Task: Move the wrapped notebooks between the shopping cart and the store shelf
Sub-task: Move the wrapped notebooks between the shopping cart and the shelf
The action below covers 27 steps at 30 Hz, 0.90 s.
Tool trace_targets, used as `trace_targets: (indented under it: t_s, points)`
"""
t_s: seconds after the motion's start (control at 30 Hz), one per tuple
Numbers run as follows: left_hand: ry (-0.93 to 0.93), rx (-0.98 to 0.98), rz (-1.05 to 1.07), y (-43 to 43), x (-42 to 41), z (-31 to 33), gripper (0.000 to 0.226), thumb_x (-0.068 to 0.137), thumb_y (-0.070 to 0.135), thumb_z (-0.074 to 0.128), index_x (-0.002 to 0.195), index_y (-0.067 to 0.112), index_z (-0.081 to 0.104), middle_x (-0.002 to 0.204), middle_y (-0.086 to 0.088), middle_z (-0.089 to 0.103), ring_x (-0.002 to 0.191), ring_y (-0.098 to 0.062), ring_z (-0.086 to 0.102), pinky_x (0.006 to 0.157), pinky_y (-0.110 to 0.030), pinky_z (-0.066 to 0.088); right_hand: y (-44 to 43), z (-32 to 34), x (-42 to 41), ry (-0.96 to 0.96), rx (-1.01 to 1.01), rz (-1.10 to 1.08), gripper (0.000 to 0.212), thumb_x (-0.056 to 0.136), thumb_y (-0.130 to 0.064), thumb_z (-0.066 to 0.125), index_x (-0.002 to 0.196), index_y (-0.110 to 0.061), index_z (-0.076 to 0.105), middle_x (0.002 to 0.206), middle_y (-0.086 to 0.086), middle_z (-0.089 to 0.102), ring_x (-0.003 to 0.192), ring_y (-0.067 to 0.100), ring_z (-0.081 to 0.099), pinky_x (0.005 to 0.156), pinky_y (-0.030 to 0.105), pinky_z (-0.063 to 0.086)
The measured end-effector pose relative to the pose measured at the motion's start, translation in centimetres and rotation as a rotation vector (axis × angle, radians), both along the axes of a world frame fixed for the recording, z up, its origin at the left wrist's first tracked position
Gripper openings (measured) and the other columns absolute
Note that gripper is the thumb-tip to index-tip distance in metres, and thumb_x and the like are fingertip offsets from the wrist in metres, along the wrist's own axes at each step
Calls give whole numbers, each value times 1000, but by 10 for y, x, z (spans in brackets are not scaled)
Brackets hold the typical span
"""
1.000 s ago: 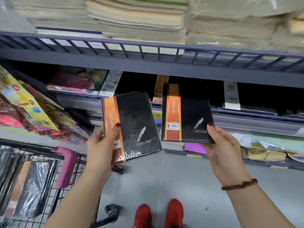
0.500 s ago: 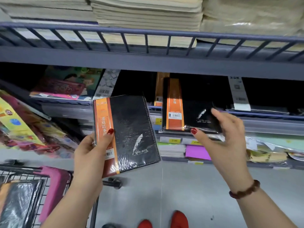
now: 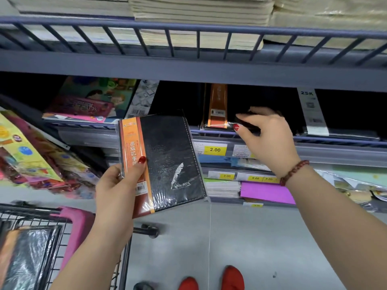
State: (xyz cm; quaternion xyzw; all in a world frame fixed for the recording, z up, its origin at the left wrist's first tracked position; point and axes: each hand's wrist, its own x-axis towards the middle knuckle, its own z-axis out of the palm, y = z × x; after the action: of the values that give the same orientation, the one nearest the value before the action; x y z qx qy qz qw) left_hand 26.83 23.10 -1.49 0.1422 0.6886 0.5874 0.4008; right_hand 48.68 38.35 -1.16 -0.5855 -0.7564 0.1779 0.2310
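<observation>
**Asker:** While the right hand (image 3: 266,141) reaches forward, what has just changed?

**Describer:** A second ago it held a wrapped notebook out in front of the store shelf (image 3: 209,132). Now that shelved notebook (image 3: 217,114) lies just beyond its fingertips, on the ledge, with thumb and fingers still pinched on its near edge. One placement looks nearly done.

**Asker:** And the other hand?

**Describer:** The left hand (image 3: 119,185) stays closed on a second wrapped notebook (image 3: 167,162), thumb across its orange spine band. It is held upright, long axis vertical and leaning slightly left at the top, cover facing the wearer, below and left of the right hand.

**Asker:** The cart?

**Describer:** The shopping cart (image 3: 69,222) sits below the left hand, with more wrapped notebooks inside.
</observation>
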Motion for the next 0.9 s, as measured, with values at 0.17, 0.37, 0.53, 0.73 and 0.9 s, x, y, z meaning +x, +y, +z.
trace_targets:
  t_s: [0.17, 0.37, 0.53, 0.73, 0.9]
  points:
    - [10, -5, 9, 2, -1, 1, 6, 85, 24, 68, 83, 19, 66, 74, -4, 64, 63, -22, 60, 61, -34, 51, 0, -1, -2, 14, -26, 25, 25, 89, -26, 58, 111, -27, 69, 135, 1, 55, 109, 21, 58, 92, 33, 47]
    - [3, -13, -11, 0, 0, 1, 7, 85, 24, 68, 83, 18, 66, 72, -2, 64, 61, -19, 60, 52, -28, 52, -16, -12, 3, -36, 55, 47, 26, 91, -22, 57, 115, -20, 68, 130, 6, 58, 120, 27, 48, 90, 25, 32]
    - [-2, -2, -48, 3, 5, 7, 8, 85, 22, 67, 88, 15, 68, 74, -3, 66, 64, -20, 62, 51, -25, 54, -20, -3, 9, -80, 8, 99, 31, 89, -17, 59, 119, -18, 65, 126, 4, 60, 120, 22, 47, 92, 25, 34]
    - [-9, 15, -82, 17, 19, 13, 19, 85, 21, 68, 99, 7, 67, 67, 0, 63, 53, -12, 59, 42, -20, 47, -60, 21, 1, 328, -202, 127, 31, 86, -18, 64, 116, -21, 65, 105, -7, 65, 97, 2, 58, 90, 13, 43]
    - [-59, 12, -173, 32, 30, 19, 20, 87, 19, 66, 102, 7, 67, 69, 2, 68, 56, -9, 64, 46, -21, 50, -84, 20, -9, 792, -690, 90, 52, 82, -3, 66, 127, -26, 54, 102, 4, 69, 77, 14, 65, 51, 9, 44]
